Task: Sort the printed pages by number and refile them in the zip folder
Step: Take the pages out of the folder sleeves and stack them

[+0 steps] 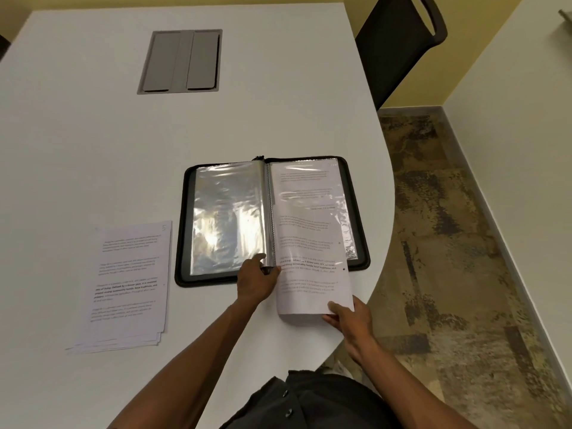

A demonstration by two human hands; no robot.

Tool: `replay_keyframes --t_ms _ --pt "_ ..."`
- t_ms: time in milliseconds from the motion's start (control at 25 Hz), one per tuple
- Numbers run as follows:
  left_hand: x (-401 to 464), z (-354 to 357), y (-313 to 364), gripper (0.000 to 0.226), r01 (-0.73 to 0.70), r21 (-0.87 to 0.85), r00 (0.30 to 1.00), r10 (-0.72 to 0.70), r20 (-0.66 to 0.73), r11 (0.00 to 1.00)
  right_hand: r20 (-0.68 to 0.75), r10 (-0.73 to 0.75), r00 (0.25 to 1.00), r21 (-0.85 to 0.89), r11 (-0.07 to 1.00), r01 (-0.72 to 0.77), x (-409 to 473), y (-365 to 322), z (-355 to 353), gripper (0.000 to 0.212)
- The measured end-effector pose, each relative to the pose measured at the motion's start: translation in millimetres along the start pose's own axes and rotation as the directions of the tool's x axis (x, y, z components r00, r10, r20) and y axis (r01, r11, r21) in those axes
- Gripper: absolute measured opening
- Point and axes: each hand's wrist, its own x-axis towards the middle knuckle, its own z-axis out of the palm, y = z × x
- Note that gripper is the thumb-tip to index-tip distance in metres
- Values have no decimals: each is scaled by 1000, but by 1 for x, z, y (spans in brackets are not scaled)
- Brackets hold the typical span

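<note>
A black zip folder (362,212) lies open on the white table (93,134), showing clear plastic sleeves. The left sleeve (229,212) looks empty and shiny. A printed page (312,274) sits partly inside the right sleeve, its lower part sticking out over the folder's near edge. My right hand (348,317) pinches that page's bottom right corner. At the folder's spine my left hand (257,281) grips the bottom edge of the sleeves. To the left lies a stack of printed pages (130,286), the top sheet marked 5.
A grey cable hatch (181,61) is set into the table farther back. A black chair (399,48) stands at the far right edge. The table's curved edge runs close to the folder's right side, with patterned carpet (448,243) beyond.
</note>
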Motion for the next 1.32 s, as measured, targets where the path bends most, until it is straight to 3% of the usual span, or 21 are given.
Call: replay_keyframes --t_ms 160,280,360,480,760,920,1040,1200,1320 --pt "-26 -6 0 53 145 -219 985 -120 125 965 87 89 992 135 986 -100 -35 9 -1 32" --pt "-42 -7 -3 67 416 -446 888 -249 387 792 172 154 973 188 964 -186 -61 15 -1 40" --pt "-52 -8 -6 65 516 -498 818 -228 528 697 238 175 955 166 962 -218 -78 19 1 45" --pt "-67 -17 -8 48 565 -517 757 -156 634 643 292 192 937 138 961 -240 -98 25 4 55" --pt "-91 -41 -34 47 475 -463 761 -86 643 748 233 229 945 197 941 -276 -104 12 0 37" --pt "-107 -47 -45 50 487 -427 746 -109 657 762 135 198 971 -9 980 -199 -104 2 1 40" --pt "-112 -54 -55 58 533 -480 724 -82 685 697 165 215 962 -126 972 -196 -116 4 -3 50" --pt "-119 -67 -61 45 626 -553 717 -127 685 550 207 203 957 -80 978 -191 -137 13 -8 78" --pt "-126 -78 -67 34 587 -515 749 -176 639 625 225 168 960 -28 986 -166 -154 18 -5 111"
